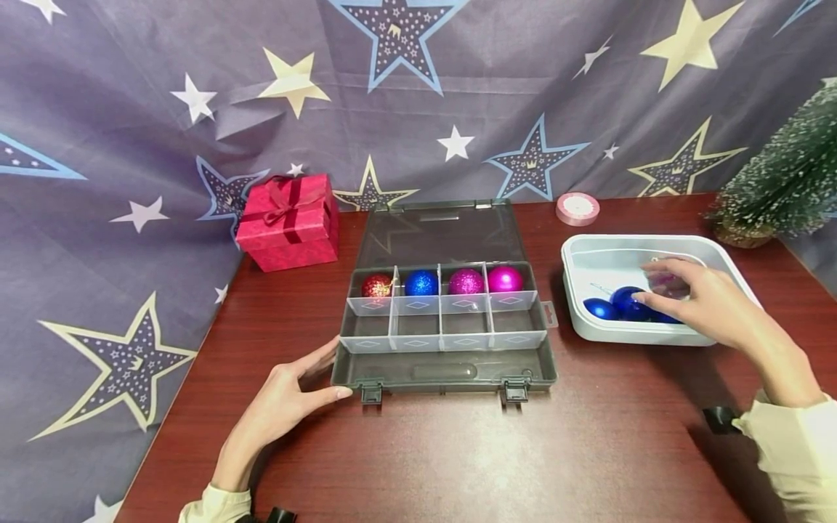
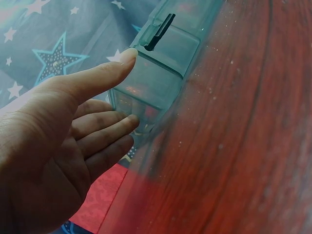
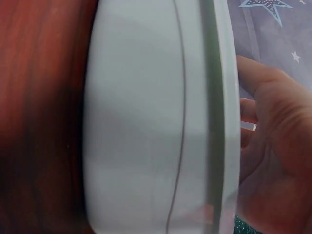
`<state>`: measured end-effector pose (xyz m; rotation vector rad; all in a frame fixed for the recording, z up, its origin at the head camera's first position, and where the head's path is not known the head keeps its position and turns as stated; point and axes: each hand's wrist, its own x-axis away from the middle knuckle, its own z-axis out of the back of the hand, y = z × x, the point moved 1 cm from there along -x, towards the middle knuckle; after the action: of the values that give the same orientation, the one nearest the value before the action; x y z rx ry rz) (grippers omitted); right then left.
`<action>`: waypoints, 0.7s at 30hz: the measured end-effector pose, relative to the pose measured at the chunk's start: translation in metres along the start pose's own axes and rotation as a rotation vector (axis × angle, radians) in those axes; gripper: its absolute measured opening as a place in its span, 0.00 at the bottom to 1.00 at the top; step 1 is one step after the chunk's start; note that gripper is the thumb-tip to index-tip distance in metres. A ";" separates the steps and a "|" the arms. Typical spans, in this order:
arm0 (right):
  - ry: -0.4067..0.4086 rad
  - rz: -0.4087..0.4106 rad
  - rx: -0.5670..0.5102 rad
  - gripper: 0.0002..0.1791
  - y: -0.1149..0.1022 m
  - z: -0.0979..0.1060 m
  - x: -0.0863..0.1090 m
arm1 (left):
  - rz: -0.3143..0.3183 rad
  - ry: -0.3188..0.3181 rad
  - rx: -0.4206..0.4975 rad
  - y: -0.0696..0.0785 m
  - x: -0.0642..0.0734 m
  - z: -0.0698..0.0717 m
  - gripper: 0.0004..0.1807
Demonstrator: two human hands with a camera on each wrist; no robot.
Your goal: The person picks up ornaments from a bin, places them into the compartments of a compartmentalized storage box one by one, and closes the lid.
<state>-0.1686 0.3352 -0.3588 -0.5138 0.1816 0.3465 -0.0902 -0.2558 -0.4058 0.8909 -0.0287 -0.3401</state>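
A smoky clear compartment box (image 1: pixel 445 372) lies with its lid (image 1: pixel 445 236) folded back. Its back row holds a red glitter ball (image 1: pixel 377 285), a blue glitter ball (image 1: pixel 421 283), a magenta glitter ball (image 1: pixel 467 282) and a shiny pink ball (image 1: pixel 506 279). My left hand (image 1: pixel 281 396) rests at the box's front left corner, fingers fairly straight along its side. Reaching over the white tub (image 1: pixel 654 334), my right hand (image 1: pixel 709 301) has thumb and index finger spread beside a dark blue ball (image 1: pixel 629 301). The tub wall hides its fingertips in the right wrist view.
A red gift box (image 1: pixel 288 225) stands at the back left. A pink ribbon roll (image 1: pixel 578 208) lies behind the tub, and a frosted miniature tree (image 1: pixel 785 174) stands at the far right. Another blue ball (image 1: pixel 599 309) sits in the tub. Star-patterned cloth (image 1: pixel 445 109) hangs behind the table.
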 end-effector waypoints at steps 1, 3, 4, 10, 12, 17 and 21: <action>-0.009 -0.010 0.002 0.26 0.001 0.000 0.001 | 0.003 0.000 -0.001 0.000 0.000 0.000 0.43; -0.031 -0.031 -0.005 0.27 0.004 -0.001 0.001 | 0.008 0.000 -0.001 0.000 0.000 0.000 0.43; -0.039 -0.036 -0.009 0.27 0.005 -0.001 0.001 | 0.011 -0.001 -0.001 0.000 0.000 0.000 0.43; -0.076 -0.013 0.003 0.25 0.010 -0.003 -0.002 | 0.022 -0.004 0.003 0.001 0.000 0.000 0.43; -0.092 -0.006 0.005 0.25 0.011 -0.004 -0.003 | 0.023 -0.005 0.005 0.001 0.000 0.000 0.43; -0.153 -0.002 -0.010 0.23 0.013 -0.005 -0.007 | 0.024 -0.005 0.004 0.001 0.001 0.000 0.43; -0.201 -0.007 -0.018 0.22 0.015 -0.007 -0.010 | 0.023 -0.006 0.005 0.001 0.001 0.000 0.43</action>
<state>-0.1837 0.3410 -0.3685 -0.4943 -0.0181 0.3913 -0.0896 -0.2559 -0.4050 0.8942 -0.0450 -0.3211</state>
